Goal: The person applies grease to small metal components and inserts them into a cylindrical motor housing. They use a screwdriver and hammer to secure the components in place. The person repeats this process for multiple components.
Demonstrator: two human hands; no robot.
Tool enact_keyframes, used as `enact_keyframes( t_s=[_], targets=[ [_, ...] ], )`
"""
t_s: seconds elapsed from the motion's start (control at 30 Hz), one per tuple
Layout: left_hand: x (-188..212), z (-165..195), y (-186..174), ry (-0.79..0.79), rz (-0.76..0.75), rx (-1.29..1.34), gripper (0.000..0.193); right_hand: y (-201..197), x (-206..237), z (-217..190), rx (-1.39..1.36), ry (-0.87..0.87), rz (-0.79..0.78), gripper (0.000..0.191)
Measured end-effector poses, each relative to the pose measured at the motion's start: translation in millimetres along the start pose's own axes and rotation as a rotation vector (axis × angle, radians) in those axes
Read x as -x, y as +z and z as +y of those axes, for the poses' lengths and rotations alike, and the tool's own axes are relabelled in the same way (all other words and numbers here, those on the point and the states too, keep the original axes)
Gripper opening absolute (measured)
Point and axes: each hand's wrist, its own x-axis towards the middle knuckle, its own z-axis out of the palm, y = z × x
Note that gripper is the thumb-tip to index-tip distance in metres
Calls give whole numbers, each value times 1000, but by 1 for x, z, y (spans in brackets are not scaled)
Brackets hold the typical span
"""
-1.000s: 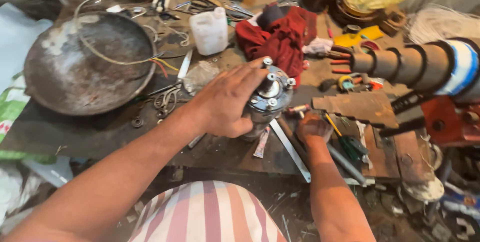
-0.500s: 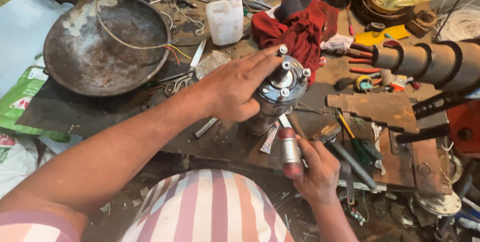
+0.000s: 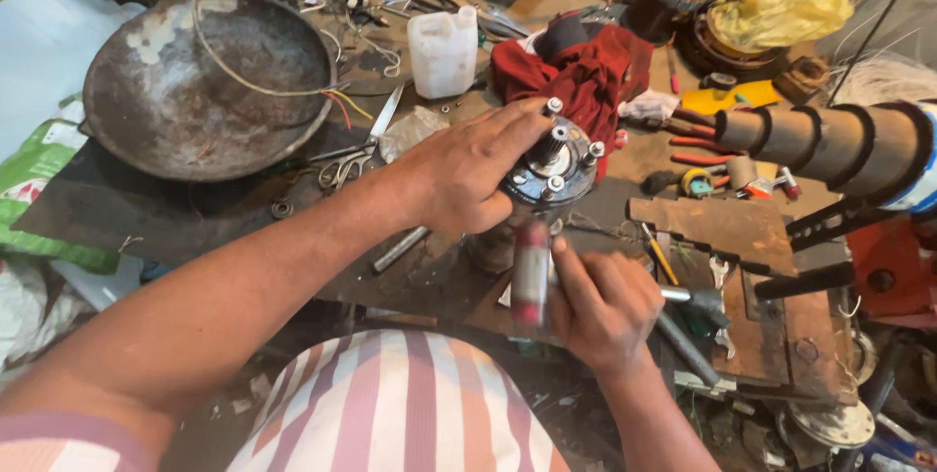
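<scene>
**Motor housing held upright, tool at its side**

Round grey metal motor housing with protruding studs and a splined shaft (image 3: 551, 164) stands upright mid-tabletop (image 3: 195, 223). Left hand (image 3: 468, 174) clamped over its top rim. Right hand (image 3: 600, 306) closed on a blurred red-handled cylindrical tool (image 3: 530, 272), tip against the housing's lower side.

Risk: tool could slip off the curved body toward the left-hand fingers; housing could tip if grip loosens.

Containers: rusty round metal pan (image 3: 205, 91) holds only a wire loop; white plastic jug (image 3: 442, 52), contents not visible.
</scene>
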Motion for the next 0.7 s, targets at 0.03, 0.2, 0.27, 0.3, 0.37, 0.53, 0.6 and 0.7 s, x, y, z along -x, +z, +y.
enact_keyframes(
  t_s=[0.03,0.2,0.27,0.3,0.37,0.53,0.6,0.7],
  targets=[
    [0,-1,1,3,2,3,77,-2,-1,1,-2,-43,5,37],
    [-2,-3,1,14,35,-3,73,-1,-6,8,91,-34,-85,38],
    [-3,-3,1,5,28,8,73,-1,-3,9,55,-48,-67,37],
    [-3,-3,1,-15,8,9,74,0,-2,9,28,-53,-54,37],
    [-3,-1,2,3,24,22,74,-2,1,11,30,-77,-29,37],
    [-3,0,3,-26,8,1,71,0,-1,18,-1,-36,-69,39],
    [-3,0,2,0,35,24,70,0,-2,18,-69,-46,20,33],
    [-3,0,0,7,47,21,70,0,-4,17,1,18,-129,39]
  ],
)
